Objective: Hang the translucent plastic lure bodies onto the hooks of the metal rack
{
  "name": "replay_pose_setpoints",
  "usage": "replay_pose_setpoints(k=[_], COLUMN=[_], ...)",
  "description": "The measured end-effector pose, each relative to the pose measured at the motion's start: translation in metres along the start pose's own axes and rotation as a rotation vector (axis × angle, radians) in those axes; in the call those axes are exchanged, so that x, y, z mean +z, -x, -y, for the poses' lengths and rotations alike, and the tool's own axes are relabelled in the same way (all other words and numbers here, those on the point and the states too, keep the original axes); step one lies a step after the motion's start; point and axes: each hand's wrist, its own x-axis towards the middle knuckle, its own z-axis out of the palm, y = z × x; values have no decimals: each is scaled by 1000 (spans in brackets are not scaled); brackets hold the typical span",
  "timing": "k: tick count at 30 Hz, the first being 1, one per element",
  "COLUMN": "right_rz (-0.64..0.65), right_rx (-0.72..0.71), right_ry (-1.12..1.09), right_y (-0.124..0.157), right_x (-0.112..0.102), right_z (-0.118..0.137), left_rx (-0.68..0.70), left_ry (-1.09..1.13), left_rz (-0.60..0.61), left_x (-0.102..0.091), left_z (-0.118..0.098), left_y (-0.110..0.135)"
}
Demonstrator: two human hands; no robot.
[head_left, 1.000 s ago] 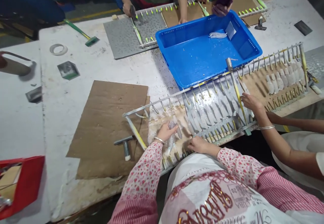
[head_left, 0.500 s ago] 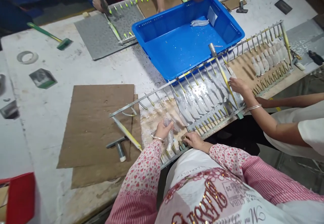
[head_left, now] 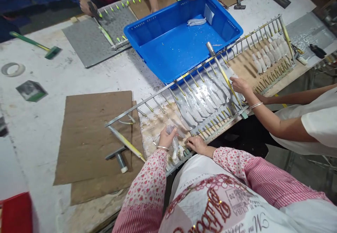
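My left hand (head_left: 167, 136) is closed around several slender, whitish see-through pieces (head_left: 175, 146), which look like plastic sleeves. It is over the near left section of a long metal rack (head_left: 155, 99) with rows of yellowish pegs. Close to its right, my right hand (head_left: 197, 144) has its fingers pinched together at the rack's near bar, among the pegs. Whatever lies between those fingertips is too small to make out. Similar whitish pieces (head_left: 201, 109) lie in a row on a grey sheet (head_left: 193, 131) in the rack's middle section.
A co-worker's hand (head_left: 240, 85) works at the rack on my right. Behind the rack is a blue bin (head_left: 158, 64). Brown boards (head_left: 92, 138) and a grey T-shaped tool (head_left: 120, 159) lie left. A hammer (head_left: 223, 71) rests across the rack. People work opposite.
The whole view has shifted, so the table things appear further left. My hands stay at nearly the same place on the rack. Across the table, a person's hand with a dark tool has shifted slightly.
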Motion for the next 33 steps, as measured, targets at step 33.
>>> replay_pose_setpoints(k=[33], right_rz=[117], right_rx=[112], right_ry=[-563], right_y=[-55], right_x=[-39], right_z=[74], left_rx=[-159], left_ry=[482], left_rz=[-223], left_x=[-19], left_z=[-25], left_y=[11])
